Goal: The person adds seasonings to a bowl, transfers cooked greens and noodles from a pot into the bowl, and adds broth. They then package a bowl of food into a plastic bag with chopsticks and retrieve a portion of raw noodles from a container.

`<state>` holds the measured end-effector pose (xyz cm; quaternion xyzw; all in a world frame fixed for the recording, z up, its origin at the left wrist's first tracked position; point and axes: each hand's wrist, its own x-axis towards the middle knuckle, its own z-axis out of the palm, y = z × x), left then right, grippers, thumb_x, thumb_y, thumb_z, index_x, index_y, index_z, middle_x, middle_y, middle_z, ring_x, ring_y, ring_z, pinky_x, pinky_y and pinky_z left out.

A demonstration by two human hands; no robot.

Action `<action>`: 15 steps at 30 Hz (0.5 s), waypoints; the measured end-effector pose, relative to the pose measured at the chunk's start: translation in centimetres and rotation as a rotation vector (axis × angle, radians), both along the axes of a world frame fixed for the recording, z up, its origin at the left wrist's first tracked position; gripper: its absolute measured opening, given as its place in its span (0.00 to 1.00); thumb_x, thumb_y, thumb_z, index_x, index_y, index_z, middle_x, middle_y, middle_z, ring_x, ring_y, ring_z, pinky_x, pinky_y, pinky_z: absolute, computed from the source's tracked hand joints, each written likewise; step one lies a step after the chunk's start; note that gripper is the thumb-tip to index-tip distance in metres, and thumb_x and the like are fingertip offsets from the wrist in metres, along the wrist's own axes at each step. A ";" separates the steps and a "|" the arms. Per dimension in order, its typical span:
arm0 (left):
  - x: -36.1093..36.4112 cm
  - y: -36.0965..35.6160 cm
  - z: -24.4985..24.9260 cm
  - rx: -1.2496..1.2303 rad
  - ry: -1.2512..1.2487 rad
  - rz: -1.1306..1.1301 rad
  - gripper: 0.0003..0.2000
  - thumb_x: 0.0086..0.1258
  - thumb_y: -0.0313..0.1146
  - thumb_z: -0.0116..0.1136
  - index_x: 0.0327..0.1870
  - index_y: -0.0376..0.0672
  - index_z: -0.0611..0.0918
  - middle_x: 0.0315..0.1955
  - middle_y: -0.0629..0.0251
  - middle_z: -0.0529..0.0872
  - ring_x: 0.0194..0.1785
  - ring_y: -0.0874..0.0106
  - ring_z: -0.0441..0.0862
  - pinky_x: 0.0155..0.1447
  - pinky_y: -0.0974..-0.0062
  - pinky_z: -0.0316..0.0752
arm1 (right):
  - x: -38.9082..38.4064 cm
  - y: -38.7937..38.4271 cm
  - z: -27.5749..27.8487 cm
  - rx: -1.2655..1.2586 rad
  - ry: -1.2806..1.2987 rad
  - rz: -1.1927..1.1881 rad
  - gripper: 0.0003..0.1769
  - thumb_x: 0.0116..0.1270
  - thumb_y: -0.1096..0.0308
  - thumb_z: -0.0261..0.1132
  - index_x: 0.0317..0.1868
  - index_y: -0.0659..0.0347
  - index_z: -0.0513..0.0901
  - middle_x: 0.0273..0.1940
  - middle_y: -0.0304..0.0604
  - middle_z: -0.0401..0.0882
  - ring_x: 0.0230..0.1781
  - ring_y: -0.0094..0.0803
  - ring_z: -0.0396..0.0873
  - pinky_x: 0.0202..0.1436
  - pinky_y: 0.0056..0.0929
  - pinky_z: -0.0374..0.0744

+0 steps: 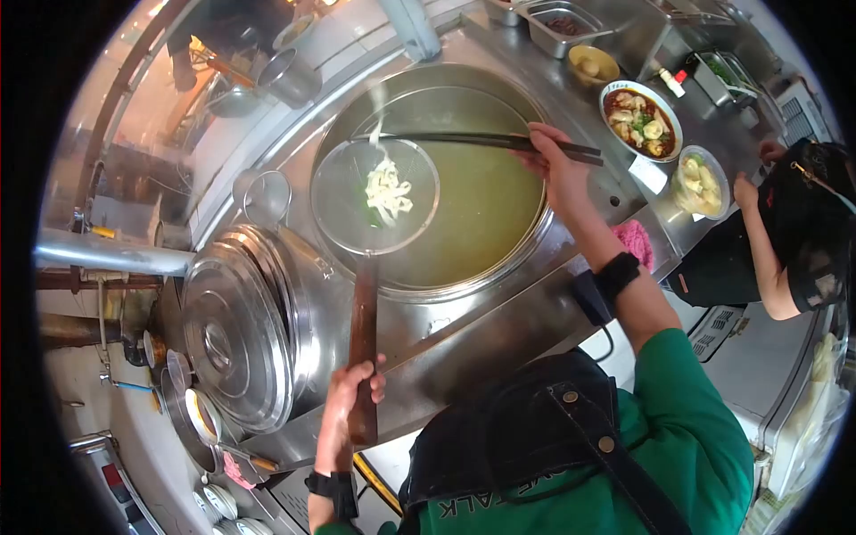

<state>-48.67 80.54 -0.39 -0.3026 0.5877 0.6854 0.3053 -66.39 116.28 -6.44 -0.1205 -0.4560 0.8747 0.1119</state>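
Note:
My left hand (354, 397) is wrapped round the wooden handle (364, 334) of a round mesh strainer (343, 209). Over the left part of a large pot (481, 209) of cloudy yellowish liquid, the strainer carries pale noodles (387, 190) and a bit of green. Long dark chopsticks (473, 139) are held in my right hand (553, 160) above the pot's right side. Their tips reach the far edge of the strainer, where a pale strand rises from the noodles.
Stacked metal lids (236, 334) lean left of the pot. A bowl of dumplings in red sauce (640, 121) and a plastic bowl (700, 183) stand on the right counter beside another person (794, 232). A pink cloth (632, 245) lies near my right forearm.

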 end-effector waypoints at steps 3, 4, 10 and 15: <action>-2.1 -0.2 0.1 -0.011 -0.005 0.023 0.13 0.58 0.30 0.49 0.42 0.31 0.72 0.17 0.70 0.67 0.20 0.81 0.64 0.23 0.85 0.60 | 1.9 -0.6 1.8 0.414 0.057 0.138 0.10 0.61 0.69 0.58 0.42 0.62 0.78 0.36 0.39 0.78 0.33 0.24 0.77 0.35 0.17 0.73; -2.8 -0.7 -0.3 -0.009 0.011 0.021 0.13 0.58 0.30 0.49 0.42 0.31 0.72 0.17 0.70 0.67 0.20 0.80 0.64 0.23 0.85 0.61 | 2.5 -0.5 2.3 0.631 0.108 0.204 0.10 0.62 0.69 0.58 0.41 0.63 0.79 0.36 0.39 0.78 0.33 0.21 0.76 0.35 0.18 0.73; -10.0 -4.6 -1.0 -0.602 0.246 -0.345 0.09 0.58 0.29 0.50 0.31 0.30 0.76 0.15 0.64 0.75 0.15 0.74 0.73 0.19 0.76 0.69 | 4.9 5.1 5.1 0.860 0.151 -0.002 0.10 0.63 0.69 0.57 0.42 0.61 0.80 0.37 0.38 0.79 0.34 0.20 0.73 0.38 0.18 0.73; -18.6 -6.2 -2.7 -1.648 0.406 -0.974 0.13 0.60 0.38 0.47 0.37 0.38 0.77 0.24 0.50 0.80 0.34 0.48 0.77 0.40 0.56 0.70 | 6.8 8.2 5.8 0.945 0.020 -0.072 0.10 0.62 0.69 0.57 0.42 0.60 0.80 0.40 0.40 0.79 0.36 0.22 0.76 0.39 0.21 0.75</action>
